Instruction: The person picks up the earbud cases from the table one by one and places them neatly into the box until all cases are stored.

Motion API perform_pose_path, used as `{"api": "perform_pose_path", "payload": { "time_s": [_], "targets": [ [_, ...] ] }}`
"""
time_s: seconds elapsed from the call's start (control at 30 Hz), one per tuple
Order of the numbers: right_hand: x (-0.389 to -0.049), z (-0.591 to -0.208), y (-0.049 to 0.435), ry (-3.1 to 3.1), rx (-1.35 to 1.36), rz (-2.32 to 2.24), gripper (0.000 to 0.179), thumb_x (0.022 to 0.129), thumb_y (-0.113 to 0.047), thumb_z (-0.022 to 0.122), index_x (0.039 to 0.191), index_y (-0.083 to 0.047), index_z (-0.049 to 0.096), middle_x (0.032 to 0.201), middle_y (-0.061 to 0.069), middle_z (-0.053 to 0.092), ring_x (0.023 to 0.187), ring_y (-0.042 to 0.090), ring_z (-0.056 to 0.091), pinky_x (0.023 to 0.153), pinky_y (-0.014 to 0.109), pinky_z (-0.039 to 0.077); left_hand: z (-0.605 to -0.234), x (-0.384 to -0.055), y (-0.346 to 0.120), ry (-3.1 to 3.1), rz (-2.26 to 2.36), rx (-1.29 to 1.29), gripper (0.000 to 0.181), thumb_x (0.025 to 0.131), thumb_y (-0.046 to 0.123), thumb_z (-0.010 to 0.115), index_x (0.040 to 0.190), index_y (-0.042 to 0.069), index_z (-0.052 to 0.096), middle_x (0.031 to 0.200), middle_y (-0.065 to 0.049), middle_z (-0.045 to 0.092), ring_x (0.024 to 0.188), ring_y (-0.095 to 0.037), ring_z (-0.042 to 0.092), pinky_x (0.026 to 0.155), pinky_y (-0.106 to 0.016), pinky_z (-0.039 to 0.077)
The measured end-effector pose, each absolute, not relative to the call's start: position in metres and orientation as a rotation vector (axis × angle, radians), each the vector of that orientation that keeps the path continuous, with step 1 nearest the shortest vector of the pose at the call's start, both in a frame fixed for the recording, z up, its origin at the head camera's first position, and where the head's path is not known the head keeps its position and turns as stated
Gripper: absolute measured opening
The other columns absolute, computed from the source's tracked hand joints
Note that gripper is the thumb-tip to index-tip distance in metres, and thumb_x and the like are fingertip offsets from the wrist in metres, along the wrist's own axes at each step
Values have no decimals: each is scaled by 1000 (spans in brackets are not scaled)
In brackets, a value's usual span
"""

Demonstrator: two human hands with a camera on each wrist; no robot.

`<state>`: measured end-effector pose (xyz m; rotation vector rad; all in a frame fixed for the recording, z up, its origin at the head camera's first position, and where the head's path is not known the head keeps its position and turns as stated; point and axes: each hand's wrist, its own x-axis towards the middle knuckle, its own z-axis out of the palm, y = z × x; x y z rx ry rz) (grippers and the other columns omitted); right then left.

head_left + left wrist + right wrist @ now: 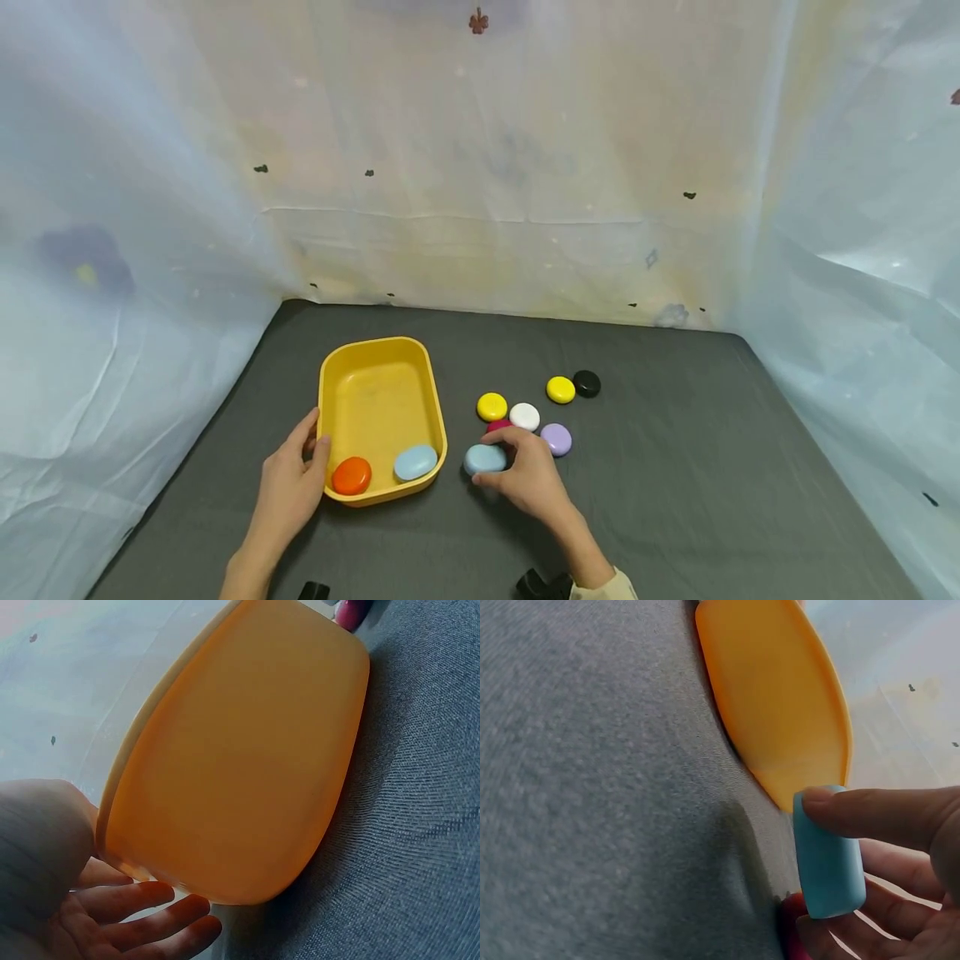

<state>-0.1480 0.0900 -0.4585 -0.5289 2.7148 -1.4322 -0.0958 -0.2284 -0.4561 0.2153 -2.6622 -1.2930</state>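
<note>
My right hand [528, 475] pinches a light blue rounded disc [829, 862] between thumb and fingers, just right of the yellow tray [382, 400]. A shadow lies on the cloth below the disc. At the tray's left side is my left hand [291, 492], its thumb at the rim and its other fingers along the outer wall. Inside the tray, toward the near end, lie an orange disc [352, 476] and another light blue disc [416, 462]. Partly hidden behind my right hand is a magenta disc [498, 426].
Beyond my right hand lie a yellow disc [492, 407], a white disc [524, 417] and a purple disc [557, 439]. Farther back, a second yellow disc [560, 390] sits beside a black disc [587, 383]. Pale sheeting [480, 250] surrounds the dark grey cloth [675, 467].
</note>
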Motion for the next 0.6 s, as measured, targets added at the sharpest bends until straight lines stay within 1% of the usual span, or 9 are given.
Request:
{"api": "perform_pose_path", "payload": {
  "time_s": [0.27, 0.4, 0.5, 0.6],
  "targets": [
    [-149, -450, 90, 2755, -501, -1477, 45, 63, -12, 94, 103, -11, 73, 103, -3, 65, 86, 16, 57, 76, 34, 50, -454, -95, -227, -2672, -1286, 232, 55, 106, 21, 45, 153, -2, 29, 143, -28, 45, 123, -40, 50, 92, -49, 48],
    [-150, -445, 89, 2752, -479, -1528, 47, 64, -11, 93, 106, -8, 72, 103, -1, 64, 88, 17, 59, 77, 35, 52, -455, -95, -227, -2672, -1273, 231, 54, 106, 20, 46, 152, -2, 30, 141, -27, 47, 121, -38, 51, 91, -50, 49],
    [-150, -439, 88, 2741, -471, -1582, 47, 66, -10, 93, 107, -7, 72, 102, 0, 63, 88, 19, 60, 76, 36, 55, -454, -95, -227, -2676, -1288, 238, 54, 106, 20, 46, 153, -1, 29, 143, -27, 45, 123, -39, 50, 92, -51, 48],
    [-150, -434, 86, 2746, -479, -1619, 46, 67, -13, 92, 108, -8, 72, 102, 0, 63, 89, 21, 61, 75, 35, 56, -454, -95, -228, -2683, -1295, 249, 55, 106, 21, 45, 154, 0, 28, 144, -27, 43, 124, -39, 49, 93, -51, 48]
  ]
}}
